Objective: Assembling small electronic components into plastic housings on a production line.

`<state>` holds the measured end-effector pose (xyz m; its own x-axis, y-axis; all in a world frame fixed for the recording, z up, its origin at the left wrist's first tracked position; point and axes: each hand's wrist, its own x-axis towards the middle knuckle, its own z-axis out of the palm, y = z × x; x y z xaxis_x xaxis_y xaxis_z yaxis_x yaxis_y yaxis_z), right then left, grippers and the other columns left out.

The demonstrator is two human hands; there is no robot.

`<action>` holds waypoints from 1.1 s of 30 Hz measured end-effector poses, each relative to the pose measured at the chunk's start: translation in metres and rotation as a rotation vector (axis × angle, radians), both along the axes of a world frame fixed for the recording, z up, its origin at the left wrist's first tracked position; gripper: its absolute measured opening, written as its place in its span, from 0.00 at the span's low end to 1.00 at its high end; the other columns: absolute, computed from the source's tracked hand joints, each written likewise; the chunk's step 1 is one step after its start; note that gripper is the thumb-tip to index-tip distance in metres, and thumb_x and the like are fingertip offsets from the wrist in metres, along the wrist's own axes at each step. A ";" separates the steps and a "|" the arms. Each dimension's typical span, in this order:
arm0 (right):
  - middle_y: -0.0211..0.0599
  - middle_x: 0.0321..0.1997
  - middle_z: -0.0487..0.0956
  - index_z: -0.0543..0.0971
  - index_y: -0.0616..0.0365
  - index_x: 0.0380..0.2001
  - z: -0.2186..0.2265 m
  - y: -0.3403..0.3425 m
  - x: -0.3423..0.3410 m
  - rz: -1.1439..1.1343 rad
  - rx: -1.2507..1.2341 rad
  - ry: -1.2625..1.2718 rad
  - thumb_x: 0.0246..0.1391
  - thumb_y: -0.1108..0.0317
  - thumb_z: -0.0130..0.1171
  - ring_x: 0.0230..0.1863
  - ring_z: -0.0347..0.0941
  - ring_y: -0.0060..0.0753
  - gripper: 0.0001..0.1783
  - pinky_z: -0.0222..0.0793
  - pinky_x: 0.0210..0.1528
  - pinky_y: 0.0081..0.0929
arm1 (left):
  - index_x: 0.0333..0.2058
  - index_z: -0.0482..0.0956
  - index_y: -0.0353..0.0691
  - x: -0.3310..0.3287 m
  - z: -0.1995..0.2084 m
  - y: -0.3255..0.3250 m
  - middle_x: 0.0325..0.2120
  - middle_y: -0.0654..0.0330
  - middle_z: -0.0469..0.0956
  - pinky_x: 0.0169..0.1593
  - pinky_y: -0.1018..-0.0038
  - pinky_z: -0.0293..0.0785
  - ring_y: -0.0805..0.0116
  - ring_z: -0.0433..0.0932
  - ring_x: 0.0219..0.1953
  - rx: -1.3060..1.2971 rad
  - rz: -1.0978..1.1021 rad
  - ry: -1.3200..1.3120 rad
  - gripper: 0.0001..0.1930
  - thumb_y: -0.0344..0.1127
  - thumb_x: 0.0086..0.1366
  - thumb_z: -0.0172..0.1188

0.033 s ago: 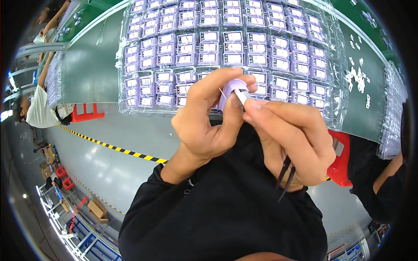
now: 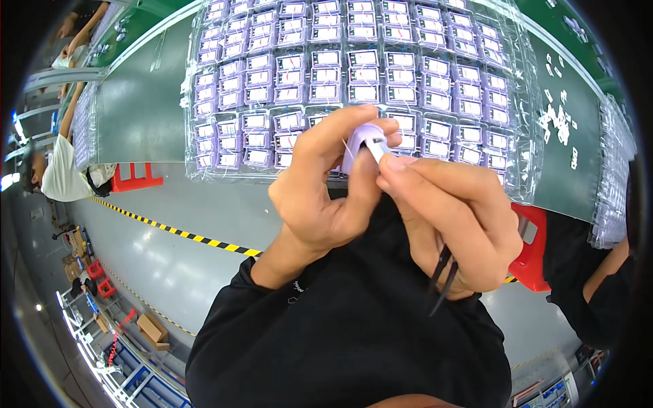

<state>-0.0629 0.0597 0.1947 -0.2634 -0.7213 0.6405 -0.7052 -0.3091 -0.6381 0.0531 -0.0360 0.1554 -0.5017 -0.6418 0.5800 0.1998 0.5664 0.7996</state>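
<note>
My left hand [image 2: 323, 180] grips a small purple plastic housing [image 2: 354, 149] between thumb and fingers, and a thin pale wire sticks out beside it. My right hand [image 2: 459, 214] pinches a small white rectangular piece [image 2: 376, 149] with thumb and forefinger. That piece touches the housing's opening; how far it sits inside is hidden by my fingers. Black tweezers [image 2: 443, 280] are tucked in my right palm, their tips hanging down toward my body. Beyond both hands lies a clear plastic tray [image 2: 192, 126] with rows of similar purple housings [image 2: 364, 75] carrying white rectangles.
A green worktable [image 2: 139, 102] bears the tray. Loose white pieces [image 2: 560, 122] are scattered at the right, near another stack of trays [image 2: 612, 177]. Red stools [image 2: 136, 178] stand at the table's left and right. Co-workers sit on both sides; a dark sleeve [image 2: 578, 285] is close on the right.
The white piece has shifted and turned slightly at the housing's opening. My right hand and the tweezers have moved a little to the left. My left hand stays almost still.
</note>
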 end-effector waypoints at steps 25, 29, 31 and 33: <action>0.28 0.32 0.83 0.76 0.64 0.42 -0.003 0.010 0.001 0.286 0.307 -1.113 0.51 0.75 0.61 0.15 0.52 0.01 0.14 0.42 0.17 0.10 | 0.51 0.71 0.36 -0.003 -0.013 -0.003 0.55 0.40 0.72 0.63 0.55 0.58 0.39 0.64 0.63 -0.184 -0.116 0.003 0.20 0.47 0.70 0.52; 0.25 0.26 0.80 0.78 0.63 0.37 -0.009 0.015 -0.003 0.290 0.233 -0.949 0.48 0.76 0.63 0.14 0.52 0.04 0.11 0.44 0.18 0.12 | 0.48 0.72 0.41 -0.005 -0.010 0.005 0.52 0.45 0.75 0.55 0.59 0.71 0.41 0.68 0.59 -0.310 -0.039 0.012 0.18 0.48 0.68 0.55; 0.25 0.24 0.77 0.79 0.63 0.33 -0.017 0.021 -0.007 0.262 0.184 -0.857 0.43 0.75 0.66 0.14 0.53 0.08 0.11 0.45 0.18 0.14 | 0.47 0.72 0.40 -0.002 -0.012 0.016 0.50 0.48 0.76 0.53 0.61 0.75 0.43 0.73 0.55 -0.272 -0.059 0.009 0.20 0.45 0.62 0.62; 0.26 0.25 0.77 0.79 0.64 0.34 -0.016 0.029 -0.021 0.205 0.181 -0.663 0.42 0.75 0.67 0.14 0.53 0.08 0.13 0.45 0.18 0.15 | 0.53 0.67 0.34 -0.008 -0.021 0.022 0.49 0.43 0.76 0.56 0.59 0.72 0.45 0.74 0.55 -0.088 -0.225 0.101 0.25 0.31 0.60 0.66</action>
